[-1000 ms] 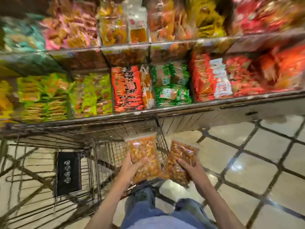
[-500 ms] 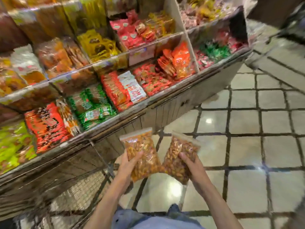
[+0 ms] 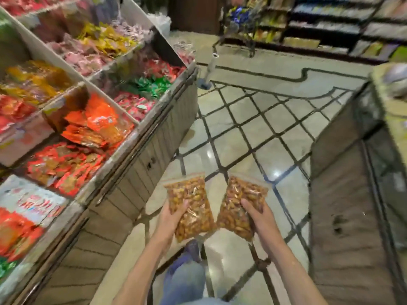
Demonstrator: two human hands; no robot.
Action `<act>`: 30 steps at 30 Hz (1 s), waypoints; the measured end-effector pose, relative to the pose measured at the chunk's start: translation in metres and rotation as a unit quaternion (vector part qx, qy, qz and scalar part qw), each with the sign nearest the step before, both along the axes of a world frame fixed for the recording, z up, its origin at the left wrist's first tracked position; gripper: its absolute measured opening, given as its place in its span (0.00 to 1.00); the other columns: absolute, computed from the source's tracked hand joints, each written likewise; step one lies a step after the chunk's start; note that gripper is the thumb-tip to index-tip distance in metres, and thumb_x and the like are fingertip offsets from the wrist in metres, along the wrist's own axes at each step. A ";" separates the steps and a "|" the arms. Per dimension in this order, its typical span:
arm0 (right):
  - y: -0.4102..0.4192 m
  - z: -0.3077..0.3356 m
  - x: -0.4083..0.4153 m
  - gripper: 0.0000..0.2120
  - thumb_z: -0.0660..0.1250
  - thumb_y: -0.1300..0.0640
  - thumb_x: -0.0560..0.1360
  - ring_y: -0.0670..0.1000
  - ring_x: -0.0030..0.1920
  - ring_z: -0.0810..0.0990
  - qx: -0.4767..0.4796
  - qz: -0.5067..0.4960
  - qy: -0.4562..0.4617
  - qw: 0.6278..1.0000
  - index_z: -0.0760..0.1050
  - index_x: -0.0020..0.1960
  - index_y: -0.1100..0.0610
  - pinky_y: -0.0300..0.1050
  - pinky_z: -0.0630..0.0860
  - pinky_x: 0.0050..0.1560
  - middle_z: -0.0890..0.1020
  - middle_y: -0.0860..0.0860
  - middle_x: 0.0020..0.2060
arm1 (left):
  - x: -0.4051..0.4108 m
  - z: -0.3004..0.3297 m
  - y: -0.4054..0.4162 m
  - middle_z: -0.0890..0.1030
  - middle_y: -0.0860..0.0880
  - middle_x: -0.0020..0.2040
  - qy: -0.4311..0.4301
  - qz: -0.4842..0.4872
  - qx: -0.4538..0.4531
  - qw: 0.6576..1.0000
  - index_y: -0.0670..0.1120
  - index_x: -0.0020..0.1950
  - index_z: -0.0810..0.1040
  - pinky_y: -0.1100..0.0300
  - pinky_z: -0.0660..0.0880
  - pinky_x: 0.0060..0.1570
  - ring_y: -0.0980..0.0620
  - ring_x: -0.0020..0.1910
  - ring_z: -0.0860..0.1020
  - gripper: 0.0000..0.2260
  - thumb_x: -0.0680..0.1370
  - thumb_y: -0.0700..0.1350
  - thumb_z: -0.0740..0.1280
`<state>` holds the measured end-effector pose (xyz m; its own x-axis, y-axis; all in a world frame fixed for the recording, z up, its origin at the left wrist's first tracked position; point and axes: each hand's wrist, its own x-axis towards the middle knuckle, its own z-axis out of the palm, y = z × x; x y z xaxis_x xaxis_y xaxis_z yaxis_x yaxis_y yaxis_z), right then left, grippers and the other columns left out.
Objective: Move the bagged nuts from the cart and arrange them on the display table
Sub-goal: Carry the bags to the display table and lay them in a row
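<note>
Cart gone from view; shelves (image 3: 330,27) blurred

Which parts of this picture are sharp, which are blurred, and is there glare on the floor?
Head view: the two nut bags and both hands are fairly sharp; the snack display and far shelves are motion-blurred; lamp glare shows on the glossy floor tiles.

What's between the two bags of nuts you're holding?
Nothing. In the head view the left bag of nuts and right bag of nuts splay apart, showing only tiled floor between; their bottom corners nearly meet.
</note>
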<state>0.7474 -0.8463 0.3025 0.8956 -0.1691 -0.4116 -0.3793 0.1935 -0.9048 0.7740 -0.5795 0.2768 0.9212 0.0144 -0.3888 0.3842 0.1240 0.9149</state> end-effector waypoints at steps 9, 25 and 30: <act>-0.102 -0.001 0.123 0.22 0.74 0.50 0.78 0.54 0.59 0.88 -0.016 -0.157 0.002 0.988 0.77 0.71 0.52 0.54 0.82 0.63 0.88 0.52 0.60 | 0.204 -0.003 -0.111 0.86 0.49 0.63 -0.018 -0.173 -0.004 0.985 0.53 0.71 0.77 0.42 0.78 0.67 0.47 0.62 0.85 0.32 0.70 0.63 0.78; -0.291 0.018 0.308 0.23 0.75 0.46 0.76 0.55 0.55 0.89 -0.011 -0.370 -0.009 0.929 0.76 0.68 0.49 0.57 0.85 0.59 0.89 0.52 0.56 | 0.487 0.020 -0.382 0.85 0.50 0.63 0.002 -0.412 -0.017 0.911 0.60 0.71 0.74 0.41 0.82 0.62 0.47 0.60 0.86 0.27 0.74 0.58 0.79; -0.390 0.007 0.360 0.15 0.73 0.48 0.79 0.52 0.51 0.90 -0.018 -0.421 -0.010 0.907 0.78 0.64 0.48 0.49 0.85 0.53 0.89 0.51 0.53 | 0.545 0.017 -0.491 0.86 0.51 0.62 -0.007 -0.434 -0.003 0.901 0.58 0.71 0.76 0.52 0.85 0.55 0.52 0.58 0.86 0.24 0.76 0.53 0.77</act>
<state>1.1073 -1.2362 0.3098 0.4499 -0.8092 -0.3778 -0.0951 0.3772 -0.9212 1.3194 -1.0706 0.2934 0.5887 -0.7162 -0.3748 0.3265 -0.2135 0.9208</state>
